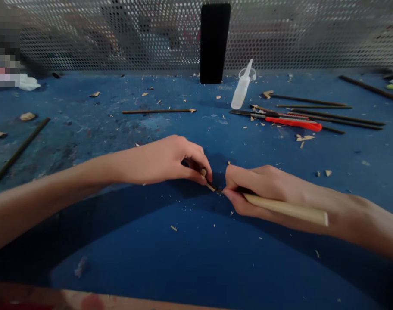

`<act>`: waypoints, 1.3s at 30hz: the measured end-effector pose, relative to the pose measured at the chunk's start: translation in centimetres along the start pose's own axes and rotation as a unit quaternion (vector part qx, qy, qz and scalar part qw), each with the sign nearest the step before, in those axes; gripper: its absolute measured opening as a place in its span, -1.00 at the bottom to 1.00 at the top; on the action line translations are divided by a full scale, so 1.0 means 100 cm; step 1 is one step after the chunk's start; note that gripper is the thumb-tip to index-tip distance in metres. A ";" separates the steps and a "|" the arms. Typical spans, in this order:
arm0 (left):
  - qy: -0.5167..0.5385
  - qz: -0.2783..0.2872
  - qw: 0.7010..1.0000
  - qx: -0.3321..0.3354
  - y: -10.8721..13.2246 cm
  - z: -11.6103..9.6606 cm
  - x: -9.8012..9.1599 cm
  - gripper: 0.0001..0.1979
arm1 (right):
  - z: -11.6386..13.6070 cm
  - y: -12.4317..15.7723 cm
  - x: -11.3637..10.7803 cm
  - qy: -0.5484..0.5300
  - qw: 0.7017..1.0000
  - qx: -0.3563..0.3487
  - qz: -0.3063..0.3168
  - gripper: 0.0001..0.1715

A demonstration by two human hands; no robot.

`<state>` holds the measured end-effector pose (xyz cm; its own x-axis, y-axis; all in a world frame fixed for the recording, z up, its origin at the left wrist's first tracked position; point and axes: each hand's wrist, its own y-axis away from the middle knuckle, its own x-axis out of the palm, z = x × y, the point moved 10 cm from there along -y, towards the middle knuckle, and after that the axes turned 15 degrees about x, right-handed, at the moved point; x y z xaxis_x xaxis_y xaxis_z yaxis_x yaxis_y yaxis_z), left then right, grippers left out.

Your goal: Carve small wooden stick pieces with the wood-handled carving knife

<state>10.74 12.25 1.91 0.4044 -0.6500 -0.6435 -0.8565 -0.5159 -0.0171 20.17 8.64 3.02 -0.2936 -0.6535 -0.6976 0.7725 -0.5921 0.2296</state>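
My left hand is closed, thumb and fingertips pinching a small piece of wood low over the blue tabletop. My right hand is wrapped round a carving tool with a pale wooden handle, whose butt sticks out past the wrist. The tool's dark tip shows between the two hands, at the end of the wood piece; its exact shape is too small to tell. Fine shavings lie scattered below the hands.
Beyond my right hand lie a red utility knife, several thin dark sticks and a white squeeze bottle. A black phone leans on the perforated metal screen. Another stick lies behind my left hand, one farther left.
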 end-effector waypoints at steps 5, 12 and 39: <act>0.037 0.096 0.995 -0.020 -0.017 0.005 -0.001 -0.84 | 0.002 -0.004 -0.003 -0.009 1.000 0.010 0.027 -0.80; 0.064 0.193 0.978 -0.042 -0.032 0.012 0.006 -0.86 | -0.013 -0.009 -0.005 -0.027 0.999 0.038 -0.001 -0.74; 0.062 0.102 0.993 0.001 -0.017 0.011 0.001 -0.81 | -0.020 -0.003 -0.003 -0.022 0.997 0.039 -0.070 -0.81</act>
<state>11.89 13.63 1.02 0.2599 -0.8046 -0.5339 -0.9247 -0.3667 0.1025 21.20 9.97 1.82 -0.4216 -0.5805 -0.6966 0.6759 -0.7133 0.1854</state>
